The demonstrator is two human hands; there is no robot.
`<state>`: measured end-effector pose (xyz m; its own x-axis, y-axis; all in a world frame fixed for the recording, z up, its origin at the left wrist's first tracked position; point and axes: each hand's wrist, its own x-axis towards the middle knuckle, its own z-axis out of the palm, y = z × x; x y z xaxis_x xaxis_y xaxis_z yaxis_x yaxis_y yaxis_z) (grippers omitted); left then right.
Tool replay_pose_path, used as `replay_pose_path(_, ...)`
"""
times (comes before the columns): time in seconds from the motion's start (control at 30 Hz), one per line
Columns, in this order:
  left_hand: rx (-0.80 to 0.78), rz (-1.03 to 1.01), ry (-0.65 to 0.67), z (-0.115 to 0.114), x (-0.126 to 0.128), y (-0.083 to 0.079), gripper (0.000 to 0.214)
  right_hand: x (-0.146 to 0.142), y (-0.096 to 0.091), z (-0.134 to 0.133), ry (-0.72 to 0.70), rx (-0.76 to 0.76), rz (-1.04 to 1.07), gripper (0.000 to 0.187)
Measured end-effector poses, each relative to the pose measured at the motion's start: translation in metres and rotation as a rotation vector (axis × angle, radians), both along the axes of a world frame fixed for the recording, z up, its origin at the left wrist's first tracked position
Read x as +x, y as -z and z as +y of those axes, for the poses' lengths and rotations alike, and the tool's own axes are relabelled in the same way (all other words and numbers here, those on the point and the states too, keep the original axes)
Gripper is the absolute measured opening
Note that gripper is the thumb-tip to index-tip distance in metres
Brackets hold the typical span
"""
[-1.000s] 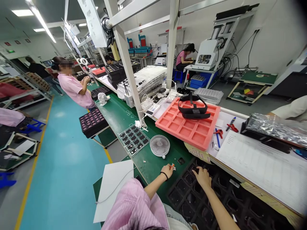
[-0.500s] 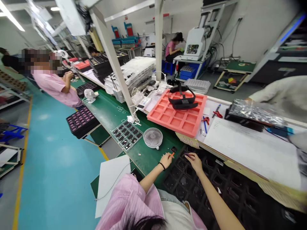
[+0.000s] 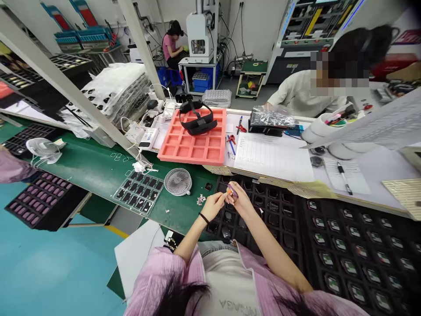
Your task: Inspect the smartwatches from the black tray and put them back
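Left hand (image 3: 212,206) pinches a small orange piece (image 3: 228,192), right hand (image 3: 239,198) a small purple piece (image 3: 233,190); a loose pinch risks a drop into the black plastic compartment tray (image 3: 272,206) below.

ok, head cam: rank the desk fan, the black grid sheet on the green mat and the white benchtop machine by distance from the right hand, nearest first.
From the right hand:
1. White desk fan, on the green mat, to the hand's left.
2. Black grid sheet, farther left on the mat.
3. White benchtop machine, on a stand at the back of the room.
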<state>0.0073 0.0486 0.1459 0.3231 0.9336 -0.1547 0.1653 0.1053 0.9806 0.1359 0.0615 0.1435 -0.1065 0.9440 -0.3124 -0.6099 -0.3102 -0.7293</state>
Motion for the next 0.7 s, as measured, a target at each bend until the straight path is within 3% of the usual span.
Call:
replay_pose_path(0.27,-0.082,-0.021,0.035,0.002,-0.006,-0.011,0.053,-0.001,-0.006,-0.001,-0.056,0.022,-0.063,0.034)
replay_pose_path(0.47,-0.164,-0.169,0.016,0.001,-0.003,-0.018,0.057,-0.004,-0.003,0.002,-0.180,0.011,0.182,0.035)
replay_pose_path(0.7,-0.228,-0.201,-0.103,-0.001,0.000,0.006,0.058,-0.011,0.024,0.007,-0.160,-0.007,0.061,0.043)
